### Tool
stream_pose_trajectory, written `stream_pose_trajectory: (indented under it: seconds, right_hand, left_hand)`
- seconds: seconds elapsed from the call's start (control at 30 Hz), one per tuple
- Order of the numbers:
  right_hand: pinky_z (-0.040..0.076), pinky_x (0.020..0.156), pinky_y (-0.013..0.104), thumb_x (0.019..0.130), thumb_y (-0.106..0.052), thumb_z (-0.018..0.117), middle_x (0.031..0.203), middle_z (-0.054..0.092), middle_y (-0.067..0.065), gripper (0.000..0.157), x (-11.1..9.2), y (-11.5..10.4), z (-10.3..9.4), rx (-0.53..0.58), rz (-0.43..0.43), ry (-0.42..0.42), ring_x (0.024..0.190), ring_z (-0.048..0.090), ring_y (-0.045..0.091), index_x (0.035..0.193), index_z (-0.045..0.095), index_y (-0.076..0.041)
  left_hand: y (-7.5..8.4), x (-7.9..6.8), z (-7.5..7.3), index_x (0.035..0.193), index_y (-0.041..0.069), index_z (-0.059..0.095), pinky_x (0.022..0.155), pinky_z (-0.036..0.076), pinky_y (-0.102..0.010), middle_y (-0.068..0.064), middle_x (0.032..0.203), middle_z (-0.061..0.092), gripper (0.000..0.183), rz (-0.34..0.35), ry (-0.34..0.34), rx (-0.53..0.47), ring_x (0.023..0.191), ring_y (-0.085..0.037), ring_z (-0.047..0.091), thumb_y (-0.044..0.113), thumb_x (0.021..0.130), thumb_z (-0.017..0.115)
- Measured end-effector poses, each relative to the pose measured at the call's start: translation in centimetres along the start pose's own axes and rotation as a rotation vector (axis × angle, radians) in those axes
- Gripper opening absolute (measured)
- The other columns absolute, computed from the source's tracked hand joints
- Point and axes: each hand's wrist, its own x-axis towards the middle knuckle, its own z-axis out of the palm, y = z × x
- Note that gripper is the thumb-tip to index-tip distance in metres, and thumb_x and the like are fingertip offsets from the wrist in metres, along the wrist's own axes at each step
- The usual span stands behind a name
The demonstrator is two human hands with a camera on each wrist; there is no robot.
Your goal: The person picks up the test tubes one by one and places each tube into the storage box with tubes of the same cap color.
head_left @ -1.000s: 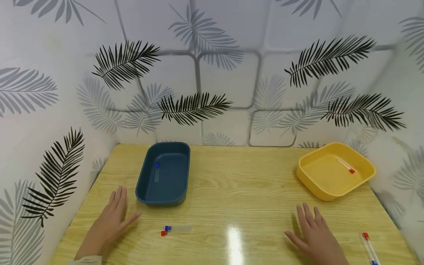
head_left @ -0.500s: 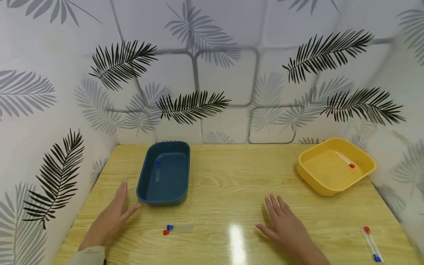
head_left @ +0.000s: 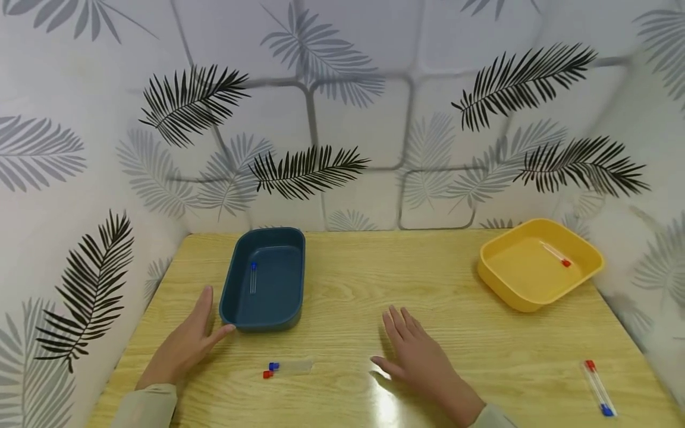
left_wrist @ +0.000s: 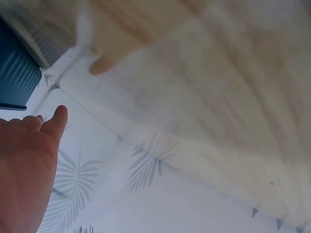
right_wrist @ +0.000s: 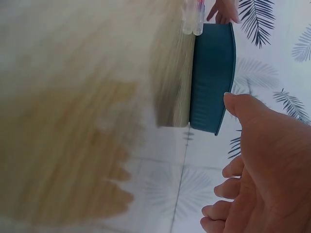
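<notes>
Blue plastic box (head_left: 278, 282) toward the left of the wood-grain table (head_left: 369, 279); inside, along its left part, one blue-capped tube (head_left: 253, 279), cap toward the back wall (head_left: 364, 125). Yellow box (head_left: 521, 270) at the far right, set at an angle; inside it, one red-capped tube (head_left: 555, 254), cap toward the right.

Loose tubes, pair 1: on the table just in front of the blue box, a tube with a blue cap (head_left: 274, 366) and a tube with a red cap (head_left: 267, 374), side by side, both caps pointing left. Clear bodies faint against the wood.

Loose tubes, pair 2: near the right edge, nearer the person than the yellow box. Side by side, head to tail: one red cap (head_left: 590, 364) at the far end, one blue cap (head_left: 606, 410) at the near end.

Left hand (head_left: 184, 351): unclenched, fingers extended, thumb spread toward the near left corner of the blue box. Contact with the box: cannot tell.

Right hand (head_left: 420, 359): unclenched, fingers loosely extended, thumb pointing left toward pair 1, well apart from it. Shadow on the table beneath the thumb. Pale sleeves (head_left: 147, 404) at both wrists.
</notes>
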Motion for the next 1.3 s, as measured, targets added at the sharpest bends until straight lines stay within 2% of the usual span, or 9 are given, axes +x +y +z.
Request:
stream_pose_trajectory:
  seconds: [0.3, 0.53, 0.8, 1.07, 1.3]
  right_hand:
    - [0.027, 0.107, 0.043, 0.091, -0.06, 0.041, 0.146, 0.029, 0.023, 0.083, 3.1, -1.4, 0.5, -0.001, -0.043, -0.003, 0.134, 0.029, 0.034, 0.143, 0.03, 0.004]
    - [0.023, 0.109, 0.04, 0.092, -0.062, 0.034, 0.148, 0.025, 0.021, 0.084, 6.1, -2.9, 0.9, 0.009, -0.079, -0.061, 0.137, 0.022, 0.03, 0.144, 0.026, 0.002]
    - [0.022, 0.109, 0.038, 0.092, -0.064, 0.027, 0.15, 0.021, 0.017, 0.084, 9.2, -4.7, 1.3, 0.009, -0.13, -0.077, 0.139, 0.018, 0.027, 0.147, 0.022, -0.001]
    - [0.023, 0.109, 0.037, 0.093, -0.062, 0.028, 0.15, 0.022, 0.016, 0.081, 11.3, -6.4, 1.0, -0.009, -0.192, -0.067, 0.138, 0.021, 0.027, 0.146, 0.023, 0.0]
    - [0.023, 0.109, 0.037, 0.094, -0.061, 0.026, 0.151, 0.022, 0.014, 0.08, 12.4, -7.5, 1.6, -0.007, -0.191, -0.135, 0.138, 0.019, 0.024, 0.146, 0.023, -0.002]
  left_hand:
    - [-0.4, 0.6, -0.4, 0.146, 0.019, -0.019, 0.105, 0.019, -0.057, -0.006, 0.154, -0.013, 0.102, 0.034, 0.002, 0.006, 0.139, -0.034, 0.006, 0.055, 0.086, 0.056]
    - [-0.5, 1.1, -0.1, 0.146, 0.026, -0.017, 0.105, 0.021, -0.056, 0.003, 0.153, -0.015, 0.105, 0.048, 0.007, 0.0, 0.14, -0.031, 0.007, 0.056, 0.082, 0.061]
    - [-0.2, 1.3, -0.2, 0.147, 0.028, -0.014, 0.102, 0.026, -0.057, 0.003, 0.154, -0.011, 0.107, 0.066, 0.0, 0.038, 0.137, -0.035, 0.016, 0.06, 0.079, 0.062]
    - [0.7, 1.6, 0.0, 0.147, 0.025, -0.014, 0.102, 0.026, -0.057, -0.002, 0.155, -0.01, 0.111, 0.095, -0.02, 0.033, 0.138, -0.035, 0.013, 0.058, 0.077, 0.065]
    - [1.3, 1.5, 0.1, 0.147, 0.022, -0.014, 0.103, 0.024, -0.056, -0.01, 0.155, -0.003, 0.109, 0.055, -0.043, 0.043, 0.138, -0.034, 0.013, 0.063, 0.078, 0.06]
